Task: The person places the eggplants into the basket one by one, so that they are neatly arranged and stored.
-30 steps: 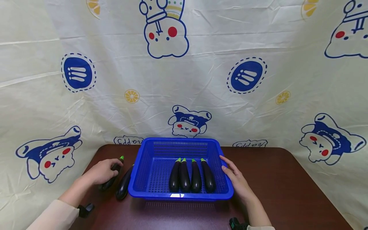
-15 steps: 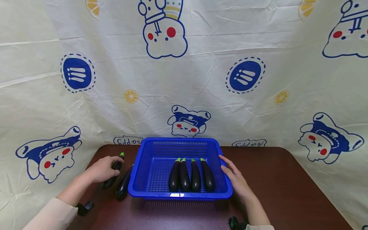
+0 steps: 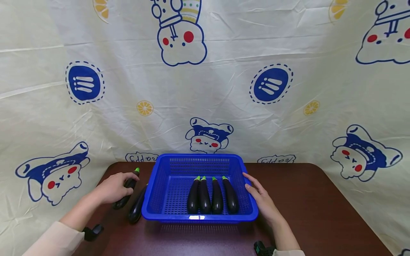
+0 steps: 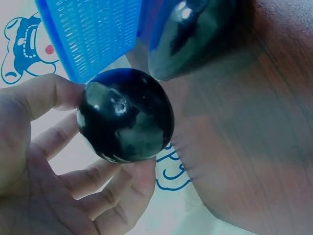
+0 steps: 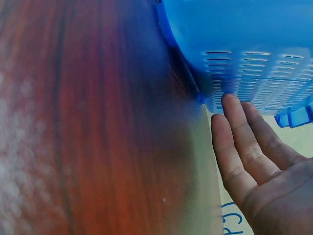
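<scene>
While the left hand (image 3: 112,187) curls around a dark eggplant (image 3: 126,190) on the brown surface (image 3: 320,213), a second eggplant (image 3: 137,208) lies just beside it, against the blue basket (image 3: 160,188). On the basket's other side, the right hand (image 3: 261,199) rests with straight fingers (image 5: 234,142) against the basket wall, holding nothing. Four eggplants (image 3: 211,195) lie side by side inside. Behind, the cartoon-printed cloth (image 3: 224,89) shows the upside-down word "happy" (image 3: 142,156).

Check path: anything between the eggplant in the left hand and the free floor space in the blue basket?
Only the blue perforated plastic basket's near left wall. The left hand grips a dark purple eggplant beside it; a second eggplant lies between them on the table. The basket's left half looks free.
</scene>
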Demonstrator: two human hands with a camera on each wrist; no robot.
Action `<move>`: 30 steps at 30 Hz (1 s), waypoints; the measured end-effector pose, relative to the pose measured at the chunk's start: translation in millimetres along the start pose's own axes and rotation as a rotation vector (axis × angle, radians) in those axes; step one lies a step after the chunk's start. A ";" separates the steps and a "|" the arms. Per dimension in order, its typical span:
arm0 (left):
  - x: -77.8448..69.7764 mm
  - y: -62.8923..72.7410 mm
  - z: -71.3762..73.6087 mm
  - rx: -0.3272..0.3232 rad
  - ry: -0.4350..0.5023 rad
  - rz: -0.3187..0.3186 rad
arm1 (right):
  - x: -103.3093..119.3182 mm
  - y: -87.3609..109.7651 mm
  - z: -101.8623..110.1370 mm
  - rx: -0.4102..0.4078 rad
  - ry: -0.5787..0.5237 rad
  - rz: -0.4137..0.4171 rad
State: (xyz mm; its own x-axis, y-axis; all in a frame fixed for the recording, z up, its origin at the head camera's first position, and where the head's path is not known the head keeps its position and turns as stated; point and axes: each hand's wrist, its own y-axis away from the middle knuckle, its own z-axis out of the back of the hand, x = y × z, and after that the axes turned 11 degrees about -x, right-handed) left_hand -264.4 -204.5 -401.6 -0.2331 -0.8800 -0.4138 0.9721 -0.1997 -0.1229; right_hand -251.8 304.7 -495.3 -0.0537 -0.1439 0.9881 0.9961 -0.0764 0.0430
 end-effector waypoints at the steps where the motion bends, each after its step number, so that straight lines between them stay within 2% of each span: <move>1: -0.8 0.1 0.6 -0.003 0.000 -0.005 | 0.0 -0.1 -0.1 -0.002 0.001 -0.003; 13: -11.8 -0.8 6.6 0.010 0.022 0.007 | 0.0 -0.7 -0.8 -0.011 0.010 -0.009; 30: -32.0 0.3 17.1 -0.018 0.018 -0.030 | -0.4 -1.6 -0.4 -0.005 0.009 0.000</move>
State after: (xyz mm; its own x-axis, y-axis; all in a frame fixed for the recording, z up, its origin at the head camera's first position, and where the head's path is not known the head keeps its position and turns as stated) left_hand -256.2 -183.7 -373.0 -0.2623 -0.8659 -0.4259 0.9642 -0.2175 -0.1516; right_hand -253.4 304.5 -495.8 -0.0546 -0.1522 0.9868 0.9958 -0.0816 0.0426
